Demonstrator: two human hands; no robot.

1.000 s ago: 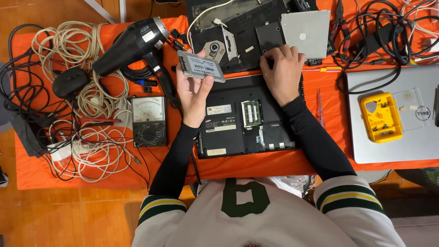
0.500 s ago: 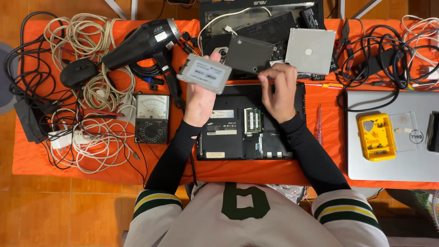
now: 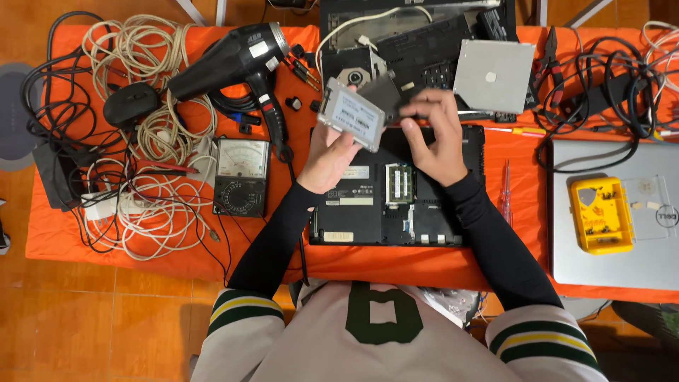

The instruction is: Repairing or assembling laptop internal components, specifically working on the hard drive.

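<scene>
Near the frame's centre, an opened black laptop base (image 3: 396, 191) is lying by the counter's (image 3: 177, 247) near edge. Above it, the left hand (image 3: 327, 157) is gripping a grey drive (image 3: 351, 114) with closed fingers; the right hand (image 3: 433, 138) is pinching a dark panel (image 3: 385, 93). Cables (image 3: 134, 191) are crowding the left.

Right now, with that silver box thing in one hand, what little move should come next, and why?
Probably lower the silver drive toward the open laptop base. The left hand holds the drive tilted in the air above the base, and the right hand pinches a thin dark piece just beside it. The base lies underside up with its insides showing, so that seems the likeliest place for it.
</scene>
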